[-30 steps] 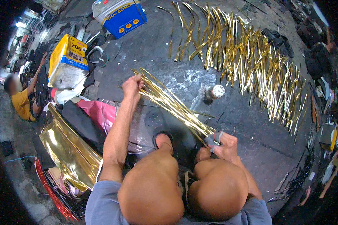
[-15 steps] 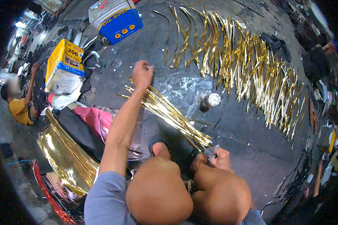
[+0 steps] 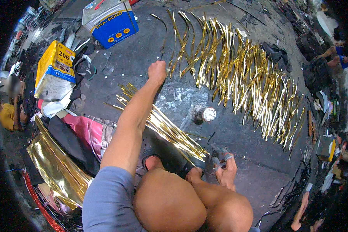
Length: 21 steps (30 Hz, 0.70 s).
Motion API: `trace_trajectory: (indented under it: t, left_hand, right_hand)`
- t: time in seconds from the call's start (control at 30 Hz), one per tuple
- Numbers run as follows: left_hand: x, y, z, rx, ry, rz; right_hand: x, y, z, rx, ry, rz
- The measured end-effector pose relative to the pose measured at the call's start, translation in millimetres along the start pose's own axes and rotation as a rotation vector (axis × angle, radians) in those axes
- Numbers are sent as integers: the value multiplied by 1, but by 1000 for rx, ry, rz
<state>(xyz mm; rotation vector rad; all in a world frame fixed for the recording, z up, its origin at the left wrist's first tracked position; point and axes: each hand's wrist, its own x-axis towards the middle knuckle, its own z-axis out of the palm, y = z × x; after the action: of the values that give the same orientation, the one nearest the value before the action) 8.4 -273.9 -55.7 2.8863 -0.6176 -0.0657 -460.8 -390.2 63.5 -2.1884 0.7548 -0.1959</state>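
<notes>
My left hand (image 3: pixel 157 71) is stretched forward, its fingers closed at the lower end of a thin, dark gold strip (image 3: pixel 166 33), the leftmost of the fanned-out row. That row of shiny gold strips (image 3: pixel 255 77) sweeps across the floor to the right. Beneath my left forearm lies a gathered bunch of gold strips (image 3: pixel 174 133), reaching almost to my right foot. Beside that foot and the bunch's near end, my right hand (image 3: pixel 227 170) has its fingers apart, with grey wrapping on some fingertips and nothing visible held.
A small round pot with a whitish top (image 3: pixel 208 114) stands between bunch and row. Blue-and-white (image 3: pixel 114 29) and yellow-and-white (image 3: pixel 56 73) cans stand at the left. Gold sheeting (image 3: pixel 58 166) and pink material (image 3: pixel 85 129) lie near my left side. Other people sit at the edges.
My left hand has moved forward and right, from above the bunch to the end of the leftmost strip. My right hand has opened its fingers beside my foot. The view has shifted slightly.
</notes>
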Motion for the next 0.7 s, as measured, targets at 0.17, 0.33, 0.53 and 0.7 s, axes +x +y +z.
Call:
trace_trajectory:
  t: [0.17, 0.33, 0.53, 0.7]
  left_hand:
    - [-2, -23, -1, -132, 62, -213]
    - [-35, -45, -63, -203, 304, -186]
    - [-178, -25, -188, -445, 473, 155]
    - [-258, 35, -204, -1144, 159, -15]
  right_hand:
    - [13, -18, 3, 68, -32, -43]
    - [37, -26, 15, 125, -33, -269]
    - [94, -93, 45, 191, 36, -798]
    - [106, -141, 64, 377, -50, -895]
